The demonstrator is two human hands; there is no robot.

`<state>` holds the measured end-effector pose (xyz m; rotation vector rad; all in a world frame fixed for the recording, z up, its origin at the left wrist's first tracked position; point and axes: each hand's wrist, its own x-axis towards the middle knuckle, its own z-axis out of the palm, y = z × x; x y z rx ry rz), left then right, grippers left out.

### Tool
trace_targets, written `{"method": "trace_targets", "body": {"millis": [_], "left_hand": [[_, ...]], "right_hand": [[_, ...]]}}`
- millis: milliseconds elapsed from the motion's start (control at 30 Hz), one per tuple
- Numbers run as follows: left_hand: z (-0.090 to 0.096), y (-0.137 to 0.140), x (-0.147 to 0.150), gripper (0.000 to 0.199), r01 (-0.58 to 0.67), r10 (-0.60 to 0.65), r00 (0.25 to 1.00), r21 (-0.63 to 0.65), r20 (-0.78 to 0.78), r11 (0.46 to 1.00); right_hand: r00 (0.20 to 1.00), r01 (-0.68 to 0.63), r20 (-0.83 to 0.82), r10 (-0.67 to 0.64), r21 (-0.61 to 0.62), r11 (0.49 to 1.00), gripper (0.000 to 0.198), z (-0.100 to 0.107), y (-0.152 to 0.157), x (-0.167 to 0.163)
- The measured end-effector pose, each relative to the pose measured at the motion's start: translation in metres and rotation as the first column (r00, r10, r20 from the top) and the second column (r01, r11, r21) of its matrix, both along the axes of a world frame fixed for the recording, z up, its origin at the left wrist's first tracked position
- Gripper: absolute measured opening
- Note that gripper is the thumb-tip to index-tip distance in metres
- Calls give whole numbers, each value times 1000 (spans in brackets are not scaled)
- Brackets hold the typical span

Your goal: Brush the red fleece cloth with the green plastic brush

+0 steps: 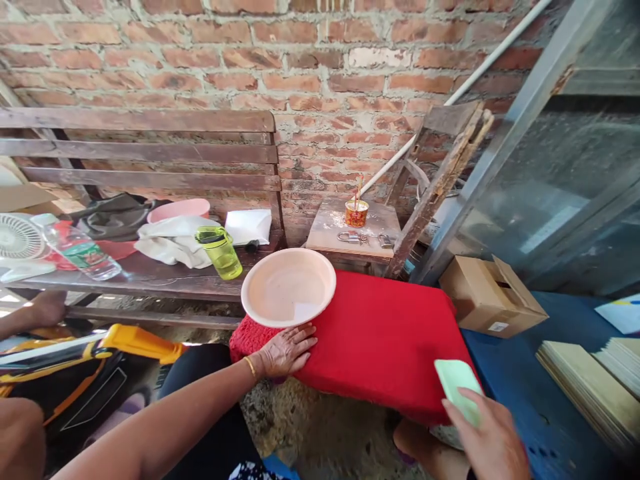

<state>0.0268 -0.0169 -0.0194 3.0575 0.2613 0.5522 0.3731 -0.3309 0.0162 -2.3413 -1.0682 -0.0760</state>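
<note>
My left hand (289, 350) lies flat, palm down, on the front edge of the red cloth (380, 333), just below the pale pink basin (287, 283). A small whitish patch (304, 311) shows inside the basin, too plain to identify. At the lower right, my right hand (493, 433) grips a pale green flat object with rounded corners (457, 381), held over the cloth's right end. Its exact kind is unclear, and the fingers cover its lower part.
A bench (165, 283) on the left bears a green bottle (220, 253), a clear bottle (83, 252), white cloth and a fan (20, 237). Behind stands a stool (325, 230) with padlocks and a red cup (356, 215). A cardboard box (480, 300) sits right.
</note>
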Motion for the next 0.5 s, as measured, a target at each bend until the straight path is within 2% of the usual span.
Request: {"method": "trace_targets", "body": {"millis": [67, 133, 233, 300, 333, 400, 500], "left_hand": [[-2, 0, -1, 38, -6, 6, 1000, -16, 5, 1000], [-4, 0, -2, 39, -10, 11, 1000, -29, 15, 1000], [-6, 1, -5, 41, -18, 20, 999, -40, 46, 999], [-5, 2, -6, 40, -20, 23, 997, -45, 68, 999], [-3, 2, -6, 40, -15, 19, 997, -44, 78, 999], [0, 2, -5, 37, -4, 7, 996, -41, 85, 999], [4, 1, -3, 33, -3, 6, 997, -46, 79, 999]], "right_hand": [[983, -178, -38, 178, 12, 984, 37, 6, 47, -41], [941, -336, -58, 333, -45, 941, 25, 13, 92, -85], [874, -486, -81, 479, -142, 862, 21, 21, 146, -137], [845, -534, -109, 523, -171, 828, 22, 22, 169, -148], [843, -538, -119, 525, -173, 825, 22, 20, 175, -145], [868, -496, -120, 483, -152, 855, 21, 12, 172, -119], [954, -289, -98, 282, -74, 954, 24, -2, 132, -44]]}}
